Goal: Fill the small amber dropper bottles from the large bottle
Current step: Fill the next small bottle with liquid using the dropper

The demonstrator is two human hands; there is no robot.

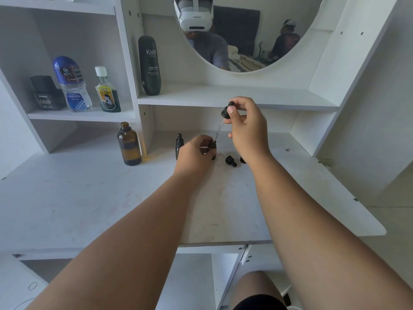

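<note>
Behind the left hand (194, 153), fingers clamped, a small bottle (213, 146) hides; right hand (244, 124) pinches the dropper (224, 118); near tabletop (89, 198) lies bare.

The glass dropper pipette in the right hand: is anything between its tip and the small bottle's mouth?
Nothing visible. The glass dropper pipette has its tip right at the mouth of the small amber bottle, which the left hand steadies.

Bare forearms, no sleeves; dark shorts hem (259, 304) at knee.
</note>
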